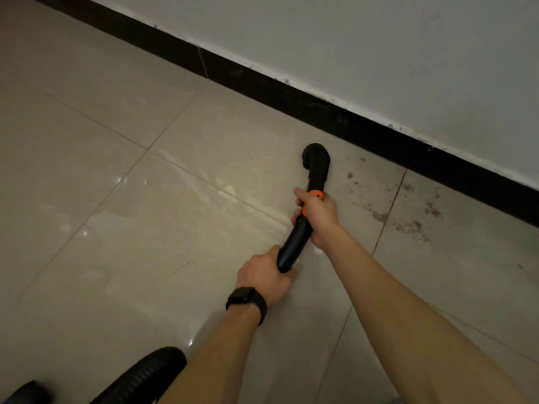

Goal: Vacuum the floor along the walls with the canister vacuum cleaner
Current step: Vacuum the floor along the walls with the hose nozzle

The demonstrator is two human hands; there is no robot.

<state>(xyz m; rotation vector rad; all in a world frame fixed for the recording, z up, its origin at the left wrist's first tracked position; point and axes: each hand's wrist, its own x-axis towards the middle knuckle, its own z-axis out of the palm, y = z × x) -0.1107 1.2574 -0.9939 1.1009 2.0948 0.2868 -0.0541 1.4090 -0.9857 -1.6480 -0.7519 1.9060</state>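
Curling round the black curved wand (294, 243), the fingers (299, 200) of the right hand (318, 217) are clamped on it at an orange collar (316, 195). Their tips show on the wand's left side, and the back of the hand faces up. Behind it, the left hand (264, 277) grips the wand's near end with the thumb (272, 252) laid along the top and the other fingers wrapped underneath, out of view. A black watch (248, 301) sits on that wrist. Both bare forearms reach in from the bottom edge, the right one stretched further forward.

Past the right hand the wand runs on into a short black neck and ends in a round brush nozzle (316, 157). The nozzle is down at a glossy beige floor tile (116, 199) (whether its bristles actually press on the tile cannot be made out). It sits near the black skirting board (291, 94) but apart from it, with a strip of bare tile between them. Above the skirting rises a white wall (408, 53), scuffed along its lower edge.

Dark specks of dirt (408, 225) are scattered over the tiles to the right of the nozzle, beside the skirting. At the bottom left a black ribbed hose (140, 377) arcs across the floor. Another dark shape (26, 392) lies in the corner, too cropped to identify.
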